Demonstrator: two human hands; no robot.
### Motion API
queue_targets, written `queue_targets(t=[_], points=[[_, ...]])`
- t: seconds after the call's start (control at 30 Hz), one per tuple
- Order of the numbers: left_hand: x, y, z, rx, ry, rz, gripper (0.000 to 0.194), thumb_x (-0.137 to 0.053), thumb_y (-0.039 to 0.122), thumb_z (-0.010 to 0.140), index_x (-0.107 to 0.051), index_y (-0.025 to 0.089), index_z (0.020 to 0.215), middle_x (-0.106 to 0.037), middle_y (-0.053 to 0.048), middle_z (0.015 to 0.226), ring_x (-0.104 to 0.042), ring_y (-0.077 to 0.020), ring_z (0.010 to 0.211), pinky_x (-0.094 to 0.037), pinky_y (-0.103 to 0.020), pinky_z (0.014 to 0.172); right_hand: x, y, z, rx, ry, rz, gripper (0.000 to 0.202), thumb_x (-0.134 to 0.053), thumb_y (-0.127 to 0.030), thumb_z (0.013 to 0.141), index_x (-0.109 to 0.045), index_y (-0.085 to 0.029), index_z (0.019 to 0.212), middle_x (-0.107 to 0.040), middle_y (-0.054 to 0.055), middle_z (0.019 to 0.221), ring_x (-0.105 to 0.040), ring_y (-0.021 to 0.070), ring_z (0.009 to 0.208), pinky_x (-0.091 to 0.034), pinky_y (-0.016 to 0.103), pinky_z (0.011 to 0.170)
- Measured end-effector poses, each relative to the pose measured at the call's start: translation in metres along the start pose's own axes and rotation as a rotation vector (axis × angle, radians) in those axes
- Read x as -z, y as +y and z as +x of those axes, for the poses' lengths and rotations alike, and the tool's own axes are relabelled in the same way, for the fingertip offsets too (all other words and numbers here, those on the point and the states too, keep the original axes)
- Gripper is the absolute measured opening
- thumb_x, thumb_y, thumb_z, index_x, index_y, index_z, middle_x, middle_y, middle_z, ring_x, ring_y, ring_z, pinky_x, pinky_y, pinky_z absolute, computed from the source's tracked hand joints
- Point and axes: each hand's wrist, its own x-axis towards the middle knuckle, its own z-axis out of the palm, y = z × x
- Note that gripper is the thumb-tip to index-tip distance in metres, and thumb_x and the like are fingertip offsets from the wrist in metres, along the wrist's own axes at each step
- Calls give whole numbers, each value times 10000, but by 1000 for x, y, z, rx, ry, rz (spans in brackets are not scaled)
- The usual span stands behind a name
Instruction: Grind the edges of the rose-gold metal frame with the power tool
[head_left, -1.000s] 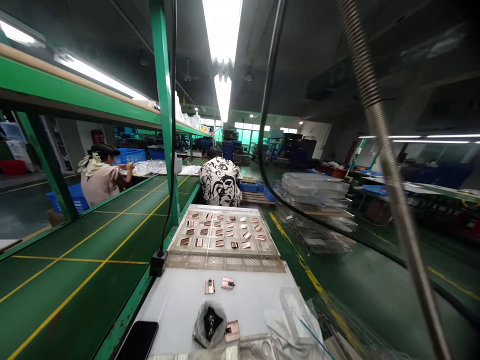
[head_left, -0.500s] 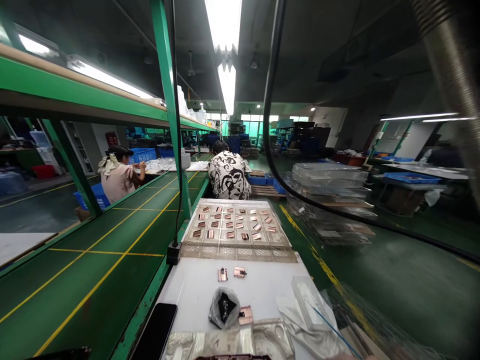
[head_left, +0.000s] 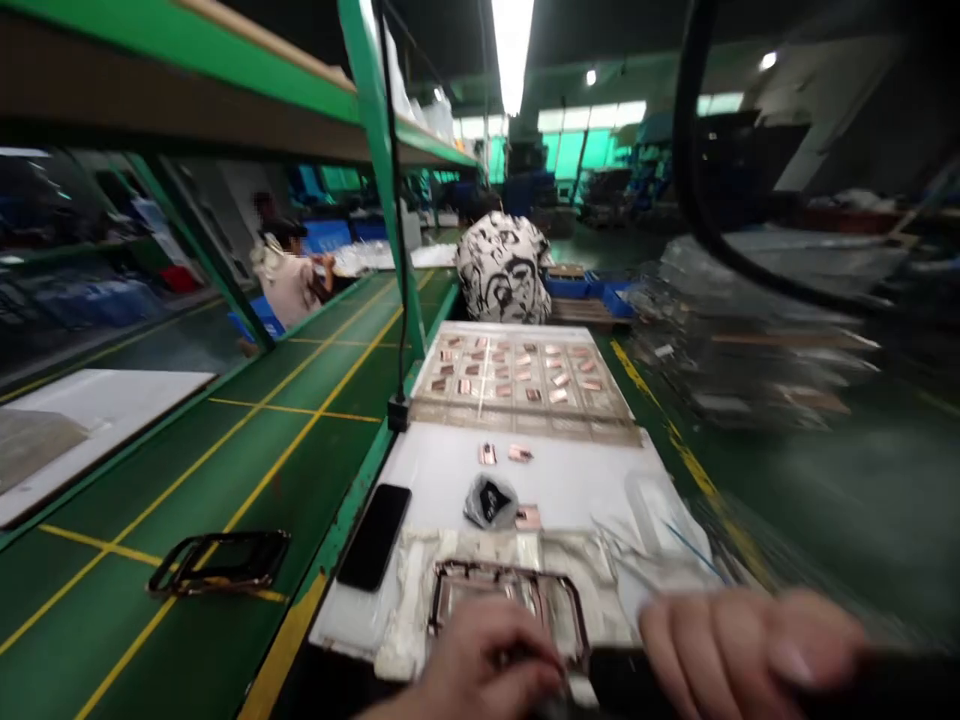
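Frame (head_left: 506, 605), dark thin rounded-rectangle metal, lower centre on crinkled clear film | left hand (head_left: 487, 670) fingers curled loosely on its near edge | right hand (head_left: 739, 650) blurred, fingers bent over dark object, grip unclear | glossy black phone (head_left: 375, 535) left of it

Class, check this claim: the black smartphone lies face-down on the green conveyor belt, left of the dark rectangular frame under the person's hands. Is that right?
Not quite. The head view shows the black smartphone on the white worktable, not the belt. It does lie left of the dark rectangular frame under the person's hands.
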Motion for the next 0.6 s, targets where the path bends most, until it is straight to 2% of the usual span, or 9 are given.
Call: queue_targets(t=[0.03, 0.07, 0.13, 0.17, 0.27, 0.33, 0.4, 0.5, 0.6], points=[[6, 1, 2, -37, 36, 47, 335, -729, 570, 1037, -834, 251, 1041, -829, -107, 1039, -768, -286, 1041, -604, -459, 1049, -15, -2, 2, 86, 150, -9, 313, -772, -692, 953, -758, -384, 1002, -431, -45, 536, -365, 134, 399, -354, 304, 451], [15, 1, 5, -96, 80, 115, 353, -779, 580, 1000, -825, 264, 1150, -831, -106, 1155, -759, -292, 1121, -594, -449, 1082, -27, -2, 6, 157, 163, -35, 297, -842, -630, 930, -770, -357, 1022, -474, -49, 559, -406, 126, 418, -381, 288, 458], [36, 1, 16, -217, 211, 308, 576, -863, 568, 937, -733, 232, 1386, -765, -152, 1412, -678, -326, 1354, -524, -472, 1220, -40, 2, 20, 130, 193, -82, 288, -954, -522, 865, -790, -315, 978, -562, -34, 611, -511, 143, 491, -452, 302, 515], [45, -1, 23, -239, 242, 415, 586, -872, 528, 941, -710, 212, 1406, -733, -169, 1479, -636, -340, 1431, -473, -500, 1281, -40, 6, 27, 124, 213, -84, 295, -978, -488, 846, -793, -299, 977, -583, -33, 622, -525, 142, 500, -451, 295, 514], [61, -4, 44, -149, 52, 657, 459, -808, 397, 1006, -701, 217, 1415, -746, -136, 1466, -679, -326, 1387, -535, -478, 1216, -28, 20, 42, 72, 239, -91, 353, -999, -479, 827, -775, -257, 986, -607, -41, 631, -518, 132, 490, -462, 296, 520], [61, -4, 55, -76, -99, 756, 383, -743, 322, 1042, -721, 220, 1411, -773, -114, 1412, -737, -309, 1280, -585, -434, 1115, -19, 31, 46, 27, 213, -95, 403, -1001, -504, 819, -753, -242, 999, -627, -42, 633, -519, 134, 483, -470, 303, 521], [56, -4, 63, -41, -193, 818, 320, -712, 266, 1046, -762, 223, 1360, -802, -103, 1328, -765, -300, 1190, -595, -403, 1039, -16, 41, 49, -19, 174, -94, 419, -999, -505, 822, -739, -236, 1012, -639, -42, 635, -529, 139, 488, -466, 305, 524], [49, -6, 70, -43, -242, 855, 224, -711, 231, 1030, -809, 233, 1232, -827, -85, 1171, -778, -291, 1098, -585, -366, 950, -16, 54, 52, -63, 140, -105, 412, -991, -493, 837, -732, -233, 1024, -632, -49, 639, -543, 140, 513, -467, 306, 548], [46, -7, 71, -56, -235, 863, 172, -702, 230, 1032, -808, 239, 1166, -824, -70, 1114, -776, -288, 1056, -567, -356, 891, -16, 61, 55, -82, 157, -161, 480, -1013, -542, 796, -727, -232, 1024, -637, -40, 679, -566, 147, 565, -495, 313, 575]])
